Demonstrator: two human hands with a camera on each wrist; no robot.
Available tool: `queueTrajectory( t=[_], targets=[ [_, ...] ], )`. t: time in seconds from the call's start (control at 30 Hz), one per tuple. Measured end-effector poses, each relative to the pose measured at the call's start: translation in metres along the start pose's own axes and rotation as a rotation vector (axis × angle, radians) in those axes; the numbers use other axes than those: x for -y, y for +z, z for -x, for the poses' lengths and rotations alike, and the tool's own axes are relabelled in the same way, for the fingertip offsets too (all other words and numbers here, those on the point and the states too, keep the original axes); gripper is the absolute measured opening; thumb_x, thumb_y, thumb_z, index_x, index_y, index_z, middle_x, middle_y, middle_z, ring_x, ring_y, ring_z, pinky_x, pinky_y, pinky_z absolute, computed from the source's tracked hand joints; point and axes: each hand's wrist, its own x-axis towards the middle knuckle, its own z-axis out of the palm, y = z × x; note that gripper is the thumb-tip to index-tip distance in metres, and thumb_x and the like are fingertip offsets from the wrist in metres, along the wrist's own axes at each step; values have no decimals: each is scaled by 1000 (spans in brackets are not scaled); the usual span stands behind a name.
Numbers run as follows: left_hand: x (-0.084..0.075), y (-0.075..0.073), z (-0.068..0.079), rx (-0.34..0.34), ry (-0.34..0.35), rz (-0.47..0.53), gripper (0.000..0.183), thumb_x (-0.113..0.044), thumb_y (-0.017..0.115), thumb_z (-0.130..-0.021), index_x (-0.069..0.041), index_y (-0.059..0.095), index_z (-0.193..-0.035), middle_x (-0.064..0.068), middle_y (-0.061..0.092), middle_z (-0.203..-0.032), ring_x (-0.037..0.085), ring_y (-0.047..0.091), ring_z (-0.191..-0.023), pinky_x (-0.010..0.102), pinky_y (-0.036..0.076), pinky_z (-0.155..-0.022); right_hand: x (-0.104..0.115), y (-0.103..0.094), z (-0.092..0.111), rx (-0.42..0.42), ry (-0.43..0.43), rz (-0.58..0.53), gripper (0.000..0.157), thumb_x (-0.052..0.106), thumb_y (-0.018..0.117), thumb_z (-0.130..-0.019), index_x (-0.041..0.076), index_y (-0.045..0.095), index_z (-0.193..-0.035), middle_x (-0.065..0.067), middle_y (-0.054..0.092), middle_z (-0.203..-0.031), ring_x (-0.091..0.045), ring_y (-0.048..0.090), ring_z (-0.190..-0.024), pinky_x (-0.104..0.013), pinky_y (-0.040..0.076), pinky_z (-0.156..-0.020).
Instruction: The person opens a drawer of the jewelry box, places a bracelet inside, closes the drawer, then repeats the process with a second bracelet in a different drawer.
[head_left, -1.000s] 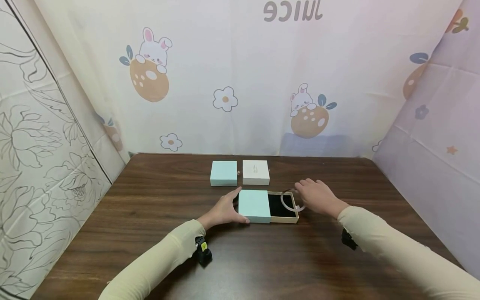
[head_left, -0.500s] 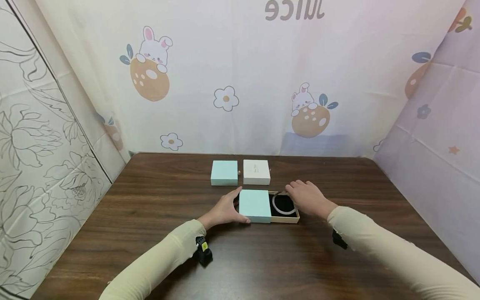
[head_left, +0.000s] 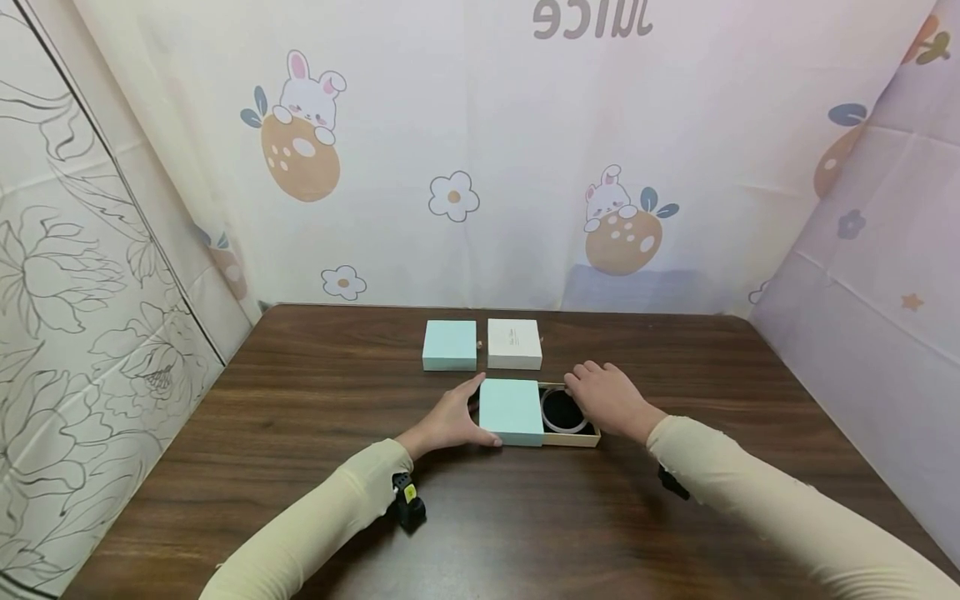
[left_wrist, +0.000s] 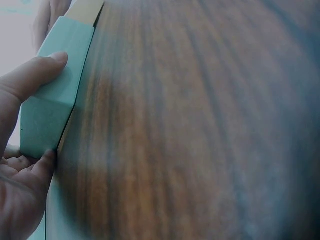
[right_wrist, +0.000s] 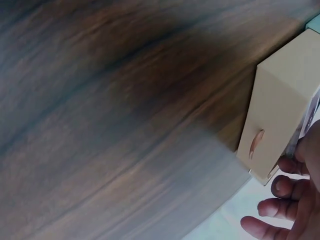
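A mint-green sliding jewellery box [head_left: 510, 410] lies on the table with its cream drawer [head_left: 572, 440] pulled out to the right, showing a black lining. My left hand [head_left: 450, 421] grips the sleeve at its left end; the left wrist view shows the thumb [left_wrist: 47, 70] along its front side. Inside the drawer a pale, translucent bangle [head_left: 567, 431] lies nearly flat against the lining. My right hand [head_left: 606, 398] reaches over the drawer's right side and pinches the bangle's right edge, which the fingers partly hide. A small pull loop [right_wrist: 256, 144] sticks out of the drawer's end.
Behind the box stand a second mint-green box [head_left: 449, 340] and a white box [head_left: 513, 340] with small print, side by side and closed. The dark wooden table [head_left: 525, 517] ends against a printed curtain [head_left: 510, 125] at the back.
My right hand has moved left with the bangle, lowering it from a tilt over the drawer's right end to lie nearly flat inside. My left hand has stayed on the sleeve.
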Motion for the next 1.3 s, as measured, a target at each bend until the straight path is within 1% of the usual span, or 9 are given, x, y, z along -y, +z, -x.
queueTrajectory(
  t=[0.13, 0.33, 0.57, 0.73, 0.83, 1.0, 1.1, 1.17, 1.3],
  targets=[
    [0, 0, 0, -1, 3, 7, 110, -34, 87, -68, 0, 23, -150, 16, 28, -152, 28, 29, -137, 41, 34, -105, -1, 0, 0, -38, -45, 69, 17, 20, 64, -93, 9, 57, -81, -5, 51, -75, -22, 51, -72, -34, 37, -54],
    [1, 1, 0, 0, -1, 11, 110, -33, 87, -68, -1, 23, -150, 16, 28, -152, 27, 29, -137, 39, 35, -105, -2, 6, -1, -48, -87, 146, 19, 24, 66, -91, 7, 62, -83, -6, 53, -77, -22, 52, -74, -35, 41, -56],
    [1, 1, 0, 1, -1, 10, 110, -32, 87, -68, -1, 22, -150, 16, 27, -152, 27, 28, -138, 38, 34, -105, -1, 10, 0, -59, -69, 129, 20, 26, 66, -91, 8, 62, -83, -5, 53, -76, -22, 51, -73, -34, 40, -55],
    [-1, 0, 1, -3, 1, 10, 110, -31, 87, -68, 0, 22, -150, 16, 27, -152, 27, 29, -137, 38, 35, -105, -2, 4, 2, -50, -5, 64, 21, 27, 62, -93, 9, 60, -84, -5, 52, -78, -23, 51, -73, -35, 39, -56],
    [-2, 0, 1, -3, -3, 4, 110, -31, 87, -68, 0, 22, -150, 16, 27, -152, 27, 30, -137, 38, 35, -105, -3, -3, 3, -36, 76, -51, 20, 26, 59, -95, 10, 56, -82, -3, 50, -76, -22, 50, -72, -36, 40, -57],
    [-2, 0, 1, -4, -2, 4, 110, -32, 87, -68, 0, 22, -150, 17, 28, -152, 27, 29, -137, 38, 35, -105, -8, -15, 7, 18, 286, -391, 17, 22, 53, -98, 8, 60, -93, -1, 55, -80, -15, 50, -67, -33, 42, -55],
    [-1, 0, 1, -4, -4, 7, 110, -31, 87, -68, -1, 22, -150, 16, 27, -152, 27, 30, -137, 38, 35, -104, -12, -19, 12, 56, 392, -592, 23, 19, 48, -100, 1, 60, -105, -4, 59, -84, -15, 50, -65, -33, 42, -56],
    [-1, 0, 1, -4, -5, 7, 110, -32, 87, -68, -1, 22, -150, 16, 27, -152, 27, 30, -137, 38, 36, -104, -14, -22, 17, 98, 445, -696, 28, 17, 46, -101, -5, 59, -111, -11, 61, -90, -19, 55, -70, -36, 45, -60],
    [-2, 0, 1, 2, -6, -2, 110, -33, 87, -68, -1, 22, -151, 17, 27, -152, 28, 31, -137, 39, 36, -104, -16, -25, 24, 230, 534, -947, 34, 8, 42, -98, -17, 52, -119, -21, 61, -99, -23, 59, -80, -39, 50, -68]
  ],
)
